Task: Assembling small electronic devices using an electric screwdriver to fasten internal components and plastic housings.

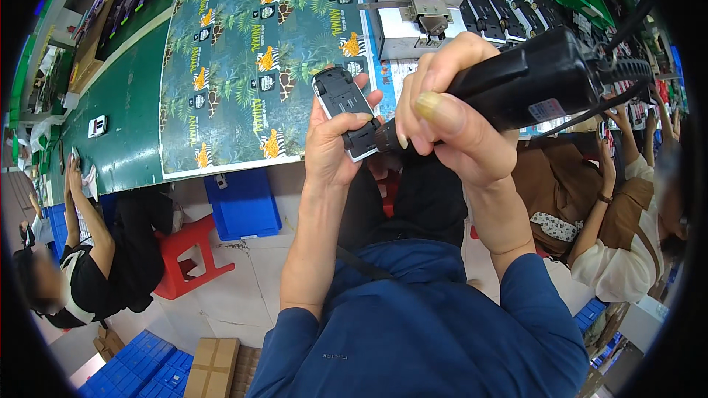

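Head view, looking down from above the hands. Nearest the lower edge, two forearms in rolled blue sleeves are seen rising toward the middle. The left hand [333, 149] is wrapped around a small toy car [345, 107], white-edged with a dark underside turned up; its fingers are closed on the car's lower half, the thumb laid across the chassis. The car's long axis is tilted, running from upper left to lower right, and its lower right end is pointed at the other hand. Just right of the car, the right hand [450, 114] is closed around a black electric screwdriver [542, 81], a smooth, rounded plastic barrel with a cable leaving its far right end. The tool's long axis is angled up to the right, and its tip is met with the car's lower right end; the exact contact is hidden by the fingers. Both hands lie equally close to the car.

Below the car, a red plastic stool [188, 254] and blue crates [243, 203] are seen on a pale tiled floor. Beyond the car, a green workbench [133, 114] is covered by a glossy printed sheet [258, 59] with a jungle animal pattern. Above and right of the car, a grey metal fixture [420, 11] is set. Other seated people are visible at both sides.
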### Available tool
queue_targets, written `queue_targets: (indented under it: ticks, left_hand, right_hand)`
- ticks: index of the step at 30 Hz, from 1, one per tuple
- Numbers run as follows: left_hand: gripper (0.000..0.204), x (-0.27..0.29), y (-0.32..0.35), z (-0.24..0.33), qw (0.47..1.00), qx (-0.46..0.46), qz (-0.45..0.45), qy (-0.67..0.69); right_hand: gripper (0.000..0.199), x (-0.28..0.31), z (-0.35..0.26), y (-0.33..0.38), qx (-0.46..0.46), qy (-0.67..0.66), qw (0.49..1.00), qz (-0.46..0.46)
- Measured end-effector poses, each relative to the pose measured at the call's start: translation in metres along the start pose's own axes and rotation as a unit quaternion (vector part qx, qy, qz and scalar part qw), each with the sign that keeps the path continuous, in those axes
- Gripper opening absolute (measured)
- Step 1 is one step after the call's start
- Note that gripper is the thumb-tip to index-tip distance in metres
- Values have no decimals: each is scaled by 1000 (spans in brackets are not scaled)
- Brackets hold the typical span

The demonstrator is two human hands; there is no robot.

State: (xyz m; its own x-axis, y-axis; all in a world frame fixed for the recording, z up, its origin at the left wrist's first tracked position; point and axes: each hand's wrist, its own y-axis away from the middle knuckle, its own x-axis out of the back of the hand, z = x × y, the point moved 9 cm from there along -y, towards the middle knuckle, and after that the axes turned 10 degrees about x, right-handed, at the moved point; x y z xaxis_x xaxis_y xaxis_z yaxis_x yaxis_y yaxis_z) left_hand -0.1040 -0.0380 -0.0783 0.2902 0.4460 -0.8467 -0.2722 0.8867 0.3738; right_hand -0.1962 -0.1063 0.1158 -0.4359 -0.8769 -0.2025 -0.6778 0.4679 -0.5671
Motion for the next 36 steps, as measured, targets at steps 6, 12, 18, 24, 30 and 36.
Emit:
queue_targets:
  ticks: [6,12,18,24,30,36]
  left_hand:
    - [76,-5,-2,-5,999,16,-25,45]
    - [65,-33,-2,6,996,8,-70,51]
    - [61,-29,4,5,999,44,8,4]
    - [51,-35,-2,0,992,69,-73,71]
    - [68,-37,-4,57,952,-35,-46,-301]
    - [69,-58,-2,132,247,-375,-22,-893]
  right_hand:
    - [19,-7,9,-2,30,16,999,33]
    - [24,-9,19,-8,-19,-2,1000,1]
    - [26,-12,13,-9,21,0,999,-30]
    - [25,-11,15,-8,-19,-40,999,-21]
    - [25,12,-35,-4,119,-137,982,-45]
    - [24,56,-46,17,74,-78,994,11]
